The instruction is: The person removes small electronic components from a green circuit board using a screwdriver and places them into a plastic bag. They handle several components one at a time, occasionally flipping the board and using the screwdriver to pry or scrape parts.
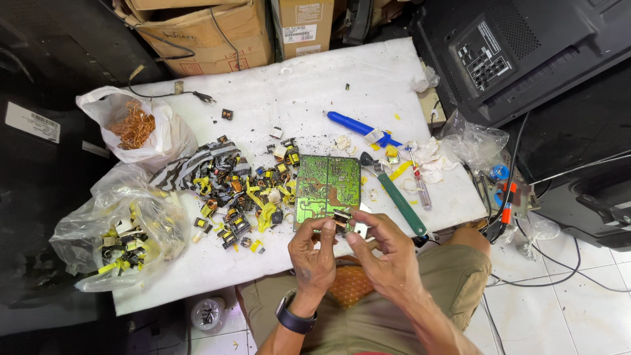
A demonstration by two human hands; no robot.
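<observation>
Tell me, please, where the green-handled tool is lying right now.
In the head view, the green-handled tool lies diagonally on the white table, just right of the green circuit board and above the right hand.

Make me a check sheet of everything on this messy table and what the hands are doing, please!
Surface: white table, dotted with dark crumbs.
Job's things: small electronic part pinched between both hands; green circuit board lying flat just behind it.
Clutter: pile of yellow-and-black parts; bag of copper wire; bag of parts; blue tool; green-handled tool; crumpled tissue.
Grippers: left hand and right hand both grip the part.
Cables: black cable with plug; black cables at the right.
Surroundings: cardboard boxes; black television back; tiled floor.
</observation>
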